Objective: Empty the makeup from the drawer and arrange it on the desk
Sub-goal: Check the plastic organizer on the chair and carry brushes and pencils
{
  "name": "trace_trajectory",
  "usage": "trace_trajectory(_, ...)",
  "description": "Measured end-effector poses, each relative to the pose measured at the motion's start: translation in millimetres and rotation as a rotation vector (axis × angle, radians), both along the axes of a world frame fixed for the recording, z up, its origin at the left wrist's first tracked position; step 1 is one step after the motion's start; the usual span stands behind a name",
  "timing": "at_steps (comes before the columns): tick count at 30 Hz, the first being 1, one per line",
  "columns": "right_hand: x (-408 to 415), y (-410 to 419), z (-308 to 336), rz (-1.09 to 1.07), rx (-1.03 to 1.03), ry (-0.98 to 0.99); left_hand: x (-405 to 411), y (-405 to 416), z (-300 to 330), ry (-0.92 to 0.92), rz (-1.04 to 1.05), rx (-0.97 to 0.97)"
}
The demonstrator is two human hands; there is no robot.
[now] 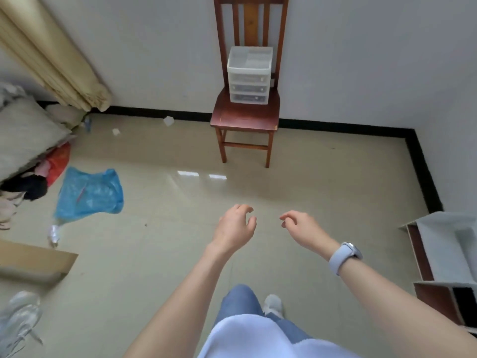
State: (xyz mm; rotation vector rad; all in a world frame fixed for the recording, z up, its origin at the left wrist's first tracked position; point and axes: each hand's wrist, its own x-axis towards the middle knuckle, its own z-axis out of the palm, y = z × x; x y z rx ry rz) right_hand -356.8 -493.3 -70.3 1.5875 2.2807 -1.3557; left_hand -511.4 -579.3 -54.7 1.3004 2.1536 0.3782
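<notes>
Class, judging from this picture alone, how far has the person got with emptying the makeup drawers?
Done: nothing visible. The drawer unit stands on the chair with all three drawers closed. In hand: nothing; the left hand and right hand hang empty, fingers loosely curled, over the floor. Left: reaching the unit, opening drawers, arranging everything.

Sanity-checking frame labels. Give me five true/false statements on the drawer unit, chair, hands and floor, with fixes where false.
1. The drawer unit stands on the seat of the wooden chair. True.
2. The left hand grips a drawer handle. False: it holds nothing, in the air well short of the chair.
3. All three drawers look pushed in. True.
4. The right hand holds a makeup item. False: it holds nothing, fingers loosely curled.
5. A blue plastic bag hangs on the chair. False: it lies on the floor, at left.
</notes>
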Motion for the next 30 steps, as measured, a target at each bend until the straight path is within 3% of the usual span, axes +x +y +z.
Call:
trace_trajectory(10, -147, 242, -20, 0.049, -0.003, -0.004, -151, 235, -35, -0.007, 0.048, 0.024)
trace_trajectory(21, -306, 481, -30, -0.226, -0.145, 0.12, -315, 478, -41, -0.003, 0.024, 0.033)
trace_trajectory(30, -409, 642, -116, -0.892, -0.793, 0.573, -395, 633, -121, 0.052, 0.021, 0.048)
